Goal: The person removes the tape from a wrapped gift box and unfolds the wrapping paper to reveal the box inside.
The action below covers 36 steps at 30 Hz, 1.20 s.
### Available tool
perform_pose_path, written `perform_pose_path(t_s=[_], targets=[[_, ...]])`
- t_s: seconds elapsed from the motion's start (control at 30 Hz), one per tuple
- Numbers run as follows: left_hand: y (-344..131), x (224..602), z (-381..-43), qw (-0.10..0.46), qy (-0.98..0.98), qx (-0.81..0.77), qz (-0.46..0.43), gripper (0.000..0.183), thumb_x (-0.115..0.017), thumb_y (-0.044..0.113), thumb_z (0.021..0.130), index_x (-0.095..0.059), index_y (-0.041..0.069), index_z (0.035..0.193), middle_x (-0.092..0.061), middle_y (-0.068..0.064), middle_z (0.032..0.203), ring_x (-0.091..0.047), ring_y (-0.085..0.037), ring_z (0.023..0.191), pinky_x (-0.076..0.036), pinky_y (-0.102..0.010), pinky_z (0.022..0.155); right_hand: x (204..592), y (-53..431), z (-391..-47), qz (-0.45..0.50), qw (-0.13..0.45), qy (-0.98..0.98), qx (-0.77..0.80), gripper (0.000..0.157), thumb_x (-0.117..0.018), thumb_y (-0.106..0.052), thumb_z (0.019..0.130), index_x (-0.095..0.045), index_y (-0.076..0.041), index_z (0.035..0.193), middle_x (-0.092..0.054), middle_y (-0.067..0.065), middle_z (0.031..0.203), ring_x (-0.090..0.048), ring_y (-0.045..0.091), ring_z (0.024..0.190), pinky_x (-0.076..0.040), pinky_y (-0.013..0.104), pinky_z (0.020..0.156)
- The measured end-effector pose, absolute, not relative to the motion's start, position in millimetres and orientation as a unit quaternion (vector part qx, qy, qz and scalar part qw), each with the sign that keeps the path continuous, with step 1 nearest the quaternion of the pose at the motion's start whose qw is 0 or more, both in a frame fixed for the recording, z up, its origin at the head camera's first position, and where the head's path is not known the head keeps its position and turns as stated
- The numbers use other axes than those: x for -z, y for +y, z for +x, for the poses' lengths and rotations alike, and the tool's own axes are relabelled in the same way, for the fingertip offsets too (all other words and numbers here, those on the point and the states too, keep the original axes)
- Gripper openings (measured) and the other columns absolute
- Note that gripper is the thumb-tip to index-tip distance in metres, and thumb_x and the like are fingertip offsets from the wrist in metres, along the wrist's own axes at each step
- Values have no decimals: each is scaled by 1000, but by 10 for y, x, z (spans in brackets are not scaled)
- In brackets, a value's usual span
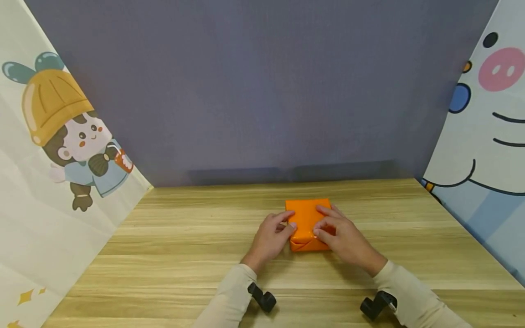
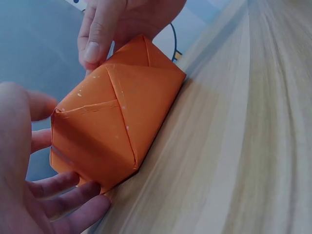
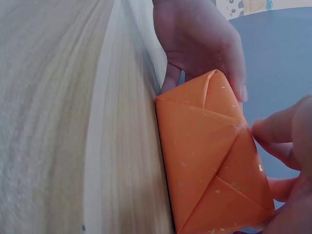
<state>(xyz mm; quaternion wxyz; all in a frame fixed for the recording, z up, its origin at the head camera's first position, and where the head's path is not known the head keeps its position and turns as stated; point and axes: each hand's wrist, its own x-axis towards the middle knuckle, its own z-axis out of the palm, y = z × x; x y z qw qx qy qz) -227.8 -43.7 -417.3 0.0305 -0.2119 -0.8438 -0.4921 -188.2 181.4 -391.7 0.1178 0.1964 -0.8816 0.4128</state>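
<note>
An orange paper-wrapped box [image 1: 304, 221] lies flat on the wooden table. Its near end, with crossed triangular folds [image 2: 146, 92], faces me, and small pale flecks dot the paper. My left hand [image 1: 268, 238] holds the box's left side, thumb on the top edge and fingers along the side. At the right, my right hand [image 1: 348, 237] brings thumb and index tips together at the top near the front edge, where a small shiny spot shows. Its other fingers rest on the top and right side. I cannot tell whether something thin is between the pinching tips.
The wooden table [image 1: 184, 255] runs back to a grey-blue upright panel [image 1: 262, 91]. Cartoon-printed white panels stand at the left [image 1: 24, 191] and right [image 1: 484, 150]. A black wrist camera sits on each sleeve, the left one [image 1: 262, 298] and the right one [image 1: 377, 305], low over the table.
</note>
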Motion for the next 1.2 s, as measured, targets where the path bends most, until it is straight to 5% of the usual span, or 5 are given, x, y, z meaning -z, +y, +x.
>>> perform_pose_path(t_s=[0.27,0.47,1.2], targets=[[-459,4151,-2255,-30,-862,456,-220,74,-71,58,86,-46,29,150,-47,-1,126,-59,-15,112,-51,-38,91,3923,1834,-1889,203,105,-884,-408,8,-70,-12,94,-71,-17,87,-48,26,146,-20,56,142,-18,71,110],[-447,4187,-2254,-32,-880,410,-237,96,-83,56,75,-36,30,154,-41,-3,137,-57,-15,120,-48,-42,97,3921,1856,-1898,200,97,-884,-411,9,-70,-14,95,-71,-19,88,-47,24,147,-20,55,143,-18,70,110],[-396,4199,-2244,10,-897,390,-207,87,-83,46,80,-39,26,152,-42,-3,138,-61,-19,119,-50,-42,94,3914,1827,-1898,209,116,-881,-408,10,-68,-15,97,-70,-13,87,-43,31,147,-25,53,143,-20,66,112]])
